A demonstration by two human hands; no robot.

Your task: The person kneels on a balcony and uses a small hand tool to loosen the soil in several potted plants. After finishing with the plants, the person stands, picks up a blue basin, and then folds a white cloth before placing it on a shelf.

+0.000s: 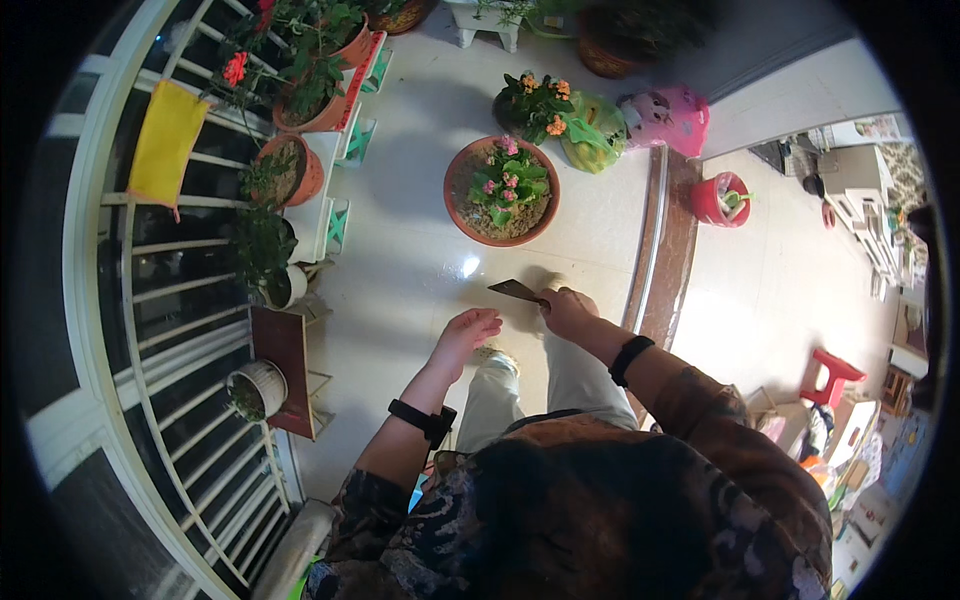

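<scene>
My right hand (570, 312) grips a putty knife (514, 289). Its dark, flared blade points left, held above the floor. Nothing shows in my left hand (469, 334), which hovers to the left of the tool with its fingers loosely curved. Beyond both hands, a round terracotta-coloured pot (448, 196) stands on the tiled floor. In it grows a plant with pink flowers and broad green leaves (510, 184), rooted in brown, crumbly soil (476, 214). Neither hand touches the pot.
A plant with orange flowers (536, 105), a green plastic bag (594, 142) and a pink bag (679, 120) sit behind the pot. Potted plants line a white bench (309, 225) at left. A door track (651, 247) crosses the floor at right, with a red bucket (721, 199) past it.
</scene>
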